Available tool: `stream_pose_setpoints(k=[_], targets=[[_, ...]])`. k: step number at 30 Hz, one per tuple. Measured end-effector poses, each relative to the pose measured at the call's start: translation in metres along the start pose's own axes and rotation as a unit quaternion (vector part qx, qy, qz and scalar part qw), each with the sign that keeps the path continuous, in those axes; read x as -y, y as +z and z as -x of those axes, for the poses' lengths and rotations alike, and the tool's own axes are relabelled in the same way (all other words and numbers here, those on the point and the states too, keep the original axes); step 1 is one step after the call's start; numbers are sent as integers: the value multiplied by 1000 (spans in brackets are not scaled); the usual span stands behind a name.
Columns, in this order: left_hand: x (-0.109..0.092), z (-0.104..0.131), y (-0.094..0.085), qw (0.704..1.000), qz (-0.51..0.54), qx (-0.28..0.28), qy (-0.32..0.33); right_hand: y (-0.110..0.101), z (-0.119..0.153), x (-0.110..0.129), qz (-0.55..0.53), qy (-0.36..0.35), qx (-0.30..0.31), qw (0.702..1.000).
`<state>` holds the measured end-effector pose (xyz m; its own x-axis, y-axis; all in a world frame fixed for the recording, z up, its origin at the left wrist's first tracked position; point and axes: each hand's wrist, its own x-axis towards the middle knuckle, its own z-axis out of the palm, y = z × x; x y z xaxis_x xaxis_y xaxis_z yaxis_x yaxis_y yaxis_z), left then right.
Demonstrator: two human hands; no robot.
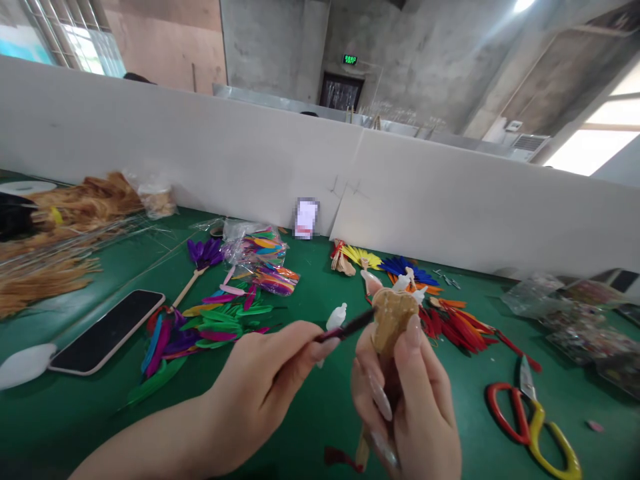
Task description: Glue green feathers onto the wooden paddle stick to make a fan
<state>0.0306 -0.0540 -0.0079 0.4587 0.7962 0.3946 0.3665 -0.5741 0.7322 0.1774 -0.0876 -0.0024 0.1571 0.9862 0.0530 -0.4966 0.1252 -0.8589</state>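
Observation:
My right hand holds a tan, fan-shaped wooden piece upright, its handle running down through the fingers with a dark red tassel near the lower end. Between the thumb and fingers of my left hand is the stem of a dark purple feather, whose far end reaches the left edge of the wooden piece. Behind my left fingertips a small white bottle lies on the green table.
Scissors lie open at the right. Red feathers, a blue feather fan and a yellow one sit behind my hands. Loose colourful feathers and a phone are at the left. A white partition stands behind.

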Motion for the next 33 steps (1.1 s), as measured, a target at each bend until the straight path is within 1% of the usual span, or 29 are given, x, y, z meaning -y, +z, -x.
stream_pose_setpoints(k=[2,3,4,6,8,10,14,18,26,29,33], targets=[[-1,1,-4,999,17,-49,-4,-2,-2,1,1,-7,8,1000],[-2,2,-7,998,24,-51,-13,-3,-3,1,2,-10,14,1000],[-4,2,-10,999,29,-37,-23,-4,-4,1,1,-17,21,1000],[-6,0,-14,999,26,23,-42,-5,-4,0,-1,-22,29,999],[-7,-1,-15,995,15,80,-55,-5,-3,0,3,-15,27,1000],[-6,-3,-12,993,8,103,-61,-4,-2,0,9,-4,25,1000],[-1,-4,-8,992,1,106,-63,-3,-1,0,15,7,20,1000],[-2,-5,-11,992,-15,112,-60,-1,0,2,31,23,11,999],[6,-3,-18,994,-63,92,-4,8,4,10,62,59,-43,995],[8,-3,-20,993,-75,91,9,8,5,10,68,54,-45,995],[8,-3,-21,992,-83,97,12,5,5,10,90,60,-27,994]])
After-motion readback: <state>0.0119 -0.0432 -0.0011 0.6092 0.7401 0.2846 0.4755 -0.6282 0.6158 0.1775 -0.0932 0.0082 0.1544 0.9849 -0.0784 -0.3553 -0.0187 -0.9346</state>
